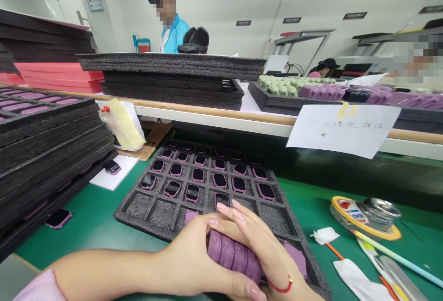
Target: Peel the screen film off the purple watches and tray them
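My left hand [183, 255] and my right hand [258, 245] press together around a row of pink smartwatch bodies [233, 255], held on edge like a stack. The red cord on my right wrist lies at the bottom of the view. Both hands sit over the near part of a black foam tray [138, 206]. Several pink watches with dark screens [192, 193] lie in its cells in rows. The cells nearest my hands hold no watches, and a few pink pieces show beneath my fingers.
Tall stacks of black foam trays [44, 153] rise at the left, beside a loose watch [58, 218] on the green mat [304, 190]. A tape roll with a metal tin [363, 215] and white wipes lie right. A co-worker in blue [175, 36] stands beyond the shelf.
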Action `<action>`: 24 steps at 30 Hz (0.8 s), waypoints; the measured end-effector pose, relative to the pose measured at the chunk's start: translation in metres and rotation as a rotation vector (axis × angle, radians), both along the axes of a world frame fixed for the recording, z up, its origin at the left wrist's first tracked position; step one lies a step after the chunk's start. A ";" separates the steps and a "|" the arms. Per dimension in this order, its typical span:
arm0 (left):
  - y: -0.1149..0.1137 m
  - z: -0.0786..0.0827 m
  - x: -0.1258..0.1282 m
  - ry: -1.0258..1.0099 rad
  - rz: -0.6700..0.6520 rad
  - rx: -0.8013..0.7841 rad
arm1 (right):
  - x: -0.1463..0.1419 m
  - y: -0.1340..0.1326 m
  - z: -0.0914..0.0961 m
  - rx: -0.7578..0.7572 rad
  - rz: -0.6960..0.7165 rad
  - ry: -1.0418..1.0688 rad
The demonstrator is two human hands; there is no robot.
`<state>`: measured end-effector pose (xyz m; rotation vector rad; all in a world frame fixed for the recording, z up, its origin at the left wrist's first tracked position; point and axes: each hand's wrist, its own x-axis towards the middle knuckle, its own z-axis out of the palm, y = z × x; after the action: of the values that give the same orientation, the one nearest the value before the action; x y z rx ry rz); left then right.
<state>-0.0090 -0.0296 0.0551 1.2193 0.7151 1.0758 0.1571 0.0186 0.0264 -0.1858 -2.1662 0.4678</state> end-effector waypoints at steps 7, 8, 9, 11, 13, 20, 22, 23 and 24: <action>-0.009 -0.004 -0.007 0.301 0.211 0.211 | 0.008 0.003 0.003 -0.528 -0.043 0.152; -0.009 -0.005 -0.007 0.308 0.208 0.269 | 0.007 0.007 0.003 -0.617 -0.029 0.164; -0.008 -0.007 -0.006 0.300 0.201 0.339 | 0.005 0.010 0.002 -0.735 -0.004 0.179; -0.004 -0.009 -0.006 0.279 0.188 0.492 | 0.002 0.015 0.001 -0.991 0.069 0.186; -0.001 -0.011 -0.005 0.260 0.187 0.617 | 0.000 0.016 0.000 -1.182 0.169 0.126; 0.004 -0.013 -0.004 0.314 0.222 0.782 | 0.004 0.012 0.004 -1.328 0.450 -0.018; 0.004 -0.014 -0.003 0.313 0.245 0.787 | 0.004 0.010 0.004 -1.302 0.483 0.006; 0.004 -0.014 -0.003 0.310 0.253 0.792 | 0.003 0.009 0.004 -1.281 0.466 0.011; 0.004 -0.014 -0.002 0.307 0.259 0.797 | 0.002 0.008 0.003 -1.252 0.430 0.008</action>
<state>-0.0112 -0.0255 0.0407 2.0439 0.7080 1.4754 0.1596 0.0265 0.0291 -0.3808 -1.5958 2.0071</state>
